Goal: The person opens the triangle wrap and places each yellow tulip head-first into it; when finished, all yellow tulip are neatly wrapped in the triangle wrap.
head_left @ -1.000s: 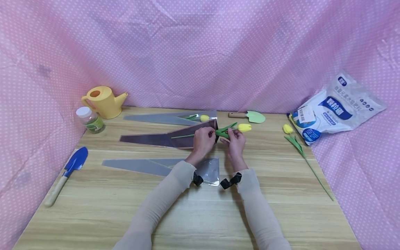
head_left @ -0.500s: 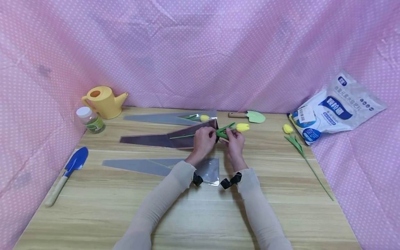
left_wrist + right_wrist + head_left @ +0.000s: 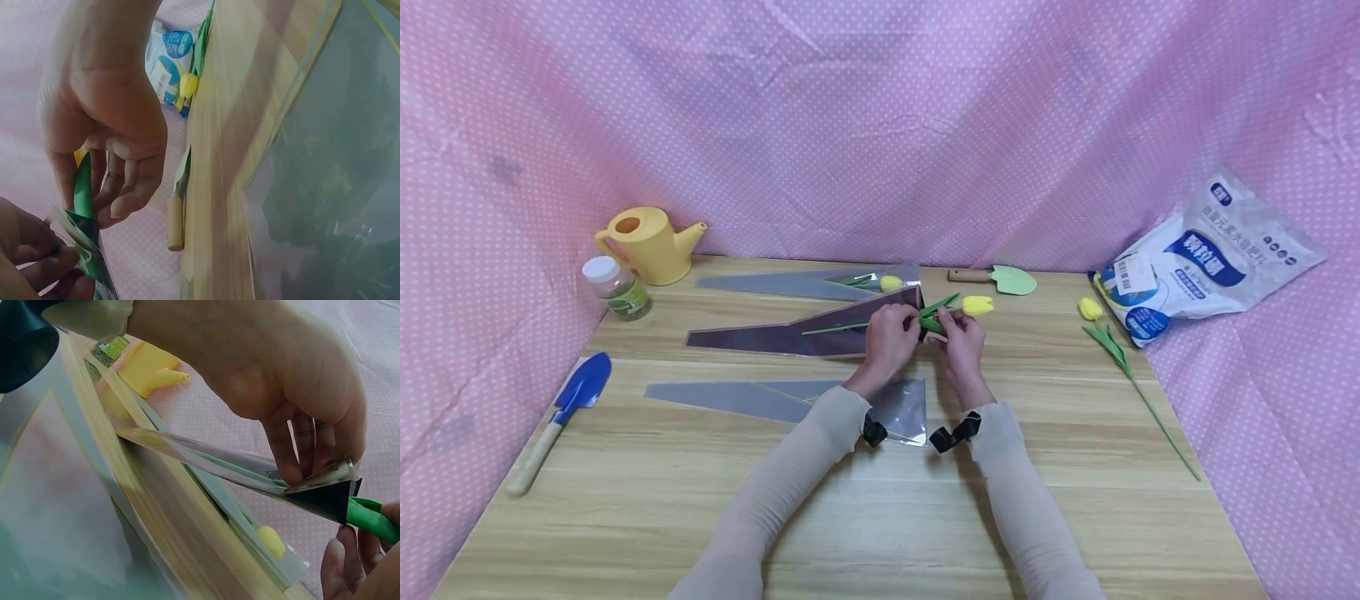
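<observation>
A yellow tulip (image 3: pixel 977 305) with green leaves lies partly inside a dark, pink-edged flower sleeve (image 3: pixel 745 337), its bloom and upper leaves outside the mouth. My left hand (image 3: pixel 891 340) pinches the sleeve by its open mouth; in the right wrist view the sleeve (image 3: pixel 319 499) gapes around the green leaves (image 3: pixel 369 519). My right hand (image 3: pixel 964 346) holds the tulip just below its bloom. Seen from the left wrist, the right hand (image 3: pixel 103 119) grips near a leaf (image 3: pixel 83 187), and the bloom is mostly hidden behind it.
Behind lies a sleeve (image 3: pixel 760 283) with a tulip inside; a flat clear sleeve (image 3: pixel 722 398) lies in front. A loose tulip (image 3: pixel 1123 362) and fertilizer bag (image 3: pixel 1210 258) are right, a green trowel (image 3: pixel 1013 281) behind. Left are a watering can (image 3: pixel 655 246), jar (image 3: pixel 625 296) and blue trowel (image 3: pixel 583 383).
The tulip has slid slightly left, deeper into the dark sleeve, with its stem end further along inside. My right hand has shifted a little left with it; the left hand has hardly moved.
</observation>
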`<move>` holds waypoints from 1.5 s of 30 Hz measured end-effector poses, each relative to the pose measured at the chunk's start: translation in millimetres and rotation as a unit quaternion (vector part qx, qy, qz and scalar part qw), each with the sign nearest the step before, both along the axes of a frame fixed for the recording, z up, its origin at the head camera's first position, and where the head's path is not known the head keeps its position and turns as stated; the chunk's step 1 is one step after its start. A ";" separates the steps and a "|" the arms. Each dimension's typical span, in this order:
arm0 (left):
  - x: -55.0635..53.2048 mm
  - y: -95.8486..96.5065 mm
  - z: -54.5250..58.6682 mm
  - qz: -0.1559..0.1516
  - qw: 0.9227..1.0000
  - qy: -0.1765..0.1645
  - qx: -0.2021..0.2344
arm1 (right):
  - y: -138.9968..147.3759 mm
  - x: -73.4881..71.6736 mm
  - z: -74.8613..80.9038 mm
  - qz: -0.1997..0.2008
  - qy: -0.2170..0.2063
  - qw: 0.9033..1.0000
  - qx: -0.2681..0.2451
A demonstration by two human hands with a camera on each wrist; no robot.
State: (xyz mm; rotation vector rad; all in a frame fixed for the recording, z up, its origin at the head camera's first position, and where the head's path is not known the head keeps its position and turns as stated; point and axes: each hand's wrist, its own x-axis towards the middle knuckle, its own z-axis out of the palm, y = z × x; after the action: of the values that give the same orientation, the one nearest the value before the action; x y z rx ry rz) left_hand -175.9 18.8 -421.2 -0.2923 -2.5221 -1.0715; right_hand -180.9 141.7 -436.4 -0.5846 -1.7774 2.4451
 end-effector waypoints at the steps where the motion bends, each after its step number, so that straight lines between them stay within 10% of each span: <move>1: 0.1 -0.1 -0.2 -0.001 1.000 0.000 0.001 | 0.2 -0.1 -0.3 0.000 0.000 1.000 0.000; 11: -0.8 -1.6 -5.6 0.003 1.000 0.008 0.008 | 5.5 1.0 -3.2 -0.015 0.000 0.996 -0.089; 45: 0.2 0.5 3.2 -0.004 1.000 0.023 0.019 | 0.8 -0.5 -11.0 0.016 -0.037 0.993 -0.114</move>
State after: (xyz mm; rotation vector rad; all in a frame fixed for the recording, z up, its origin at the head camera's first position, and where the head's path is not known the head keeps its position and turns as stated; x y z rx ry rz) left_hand -175.7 19.3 -417.9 -0.3123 -2.4591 -1.1032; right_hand -181.4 142.5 -447.4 -0.6765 -1.5521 2.7034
